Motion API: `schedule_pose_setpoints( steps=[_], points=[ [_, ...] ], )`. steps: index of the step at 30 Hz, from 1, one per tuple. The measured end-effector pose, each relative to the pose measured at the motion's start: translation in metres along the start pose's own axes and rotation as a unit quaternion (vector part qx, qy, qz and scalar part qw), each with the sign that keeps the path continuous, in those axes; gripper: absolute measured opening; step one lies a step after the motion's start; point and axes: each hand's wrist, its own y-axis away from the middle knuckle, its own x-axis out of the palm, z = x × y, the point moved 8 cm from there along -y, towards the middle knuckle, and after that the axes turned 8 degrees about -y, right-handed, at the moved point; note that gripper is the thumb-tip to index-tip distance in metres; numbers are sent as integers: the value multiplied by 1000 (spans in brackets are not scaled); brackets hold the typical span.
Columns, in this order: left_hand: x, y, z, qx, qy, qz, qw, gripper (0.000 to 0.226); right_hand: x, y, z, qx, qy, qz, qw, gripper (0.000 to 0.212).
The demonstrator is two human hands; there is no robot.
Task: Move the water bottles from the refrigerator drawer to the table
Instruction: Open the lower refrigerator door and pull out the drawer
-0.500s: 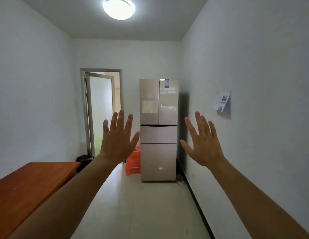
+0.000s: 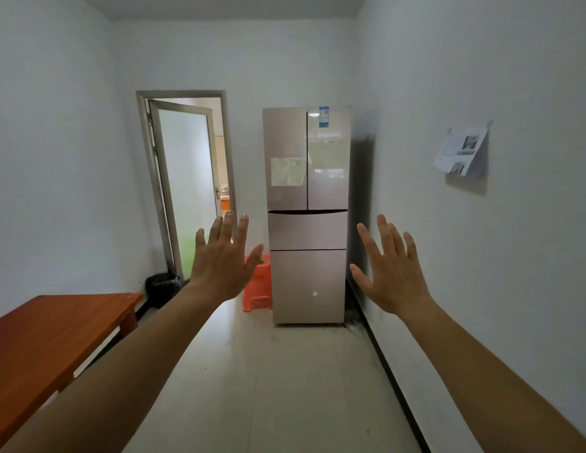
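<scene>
A tall pinkish refrigerator [image 2: 306, 178] stands against the far wall, its two upper doors and both lower drawers [image 2: 307, 230] closed. No water bottles are visible. A reddish-brown wooden table [image 2: 46, 335] sits at the lower left. My left hand [image 2: 223, 263] is raised in front of me with fingers spread, holding nothing. My right hand [image 2: 391, 269] is also raised and spread, empty, to the right of the refrigerator in the picture. Both hands are well short of the refrigerator.
An orange plastic stool [image 2: 259, 286] stands left of the refrigerator. A black bin [image 2: 162, 287] sits by the open glass door [image 2: 183, 188]. Papers [image 2: 463, 152] hang on the right wall. Pale floor [image 2: 268, 387] runs between table and wall.
The view has tilted down slightly, so the ceiling light has left the frame. Both hands stay raised and spread in roughly the same place.
</scene>
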Motion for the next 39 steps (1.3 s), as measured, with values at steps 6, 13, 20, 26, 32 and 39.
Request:
schedule_pose_setpoints(
  steps=[6, 13, 20, 26, 32, 39],
  points=[
    [97, -104, -35, -19, 3, 62, 998, 71, 96, -82, -69, 9, -17, 41, 999, 78],
    [201, -183, -49, -10, -12, 110, 994, 73, 221, -171, -105, 71, -80, 79, 991, 85],
    [337, -274, -44, -9, 5, 123, 992, 71, 372, -260, -98, 44, -89, 106, 989, 85],
    [459, -386, -31, -11, 23, 142, 989, 71, 505, -358, -95, 20, -57, 155, 986, 86],
    [554, -500, -30, -5, 28, 141, 990, 70, 599, -451, -109, 16, -54, 163, 985, 86],
    [693, -595, -59, 20, 34, 182, 982, 69, 740, -529, -145, 44, -75, 183, 979, 88]
  ],
)
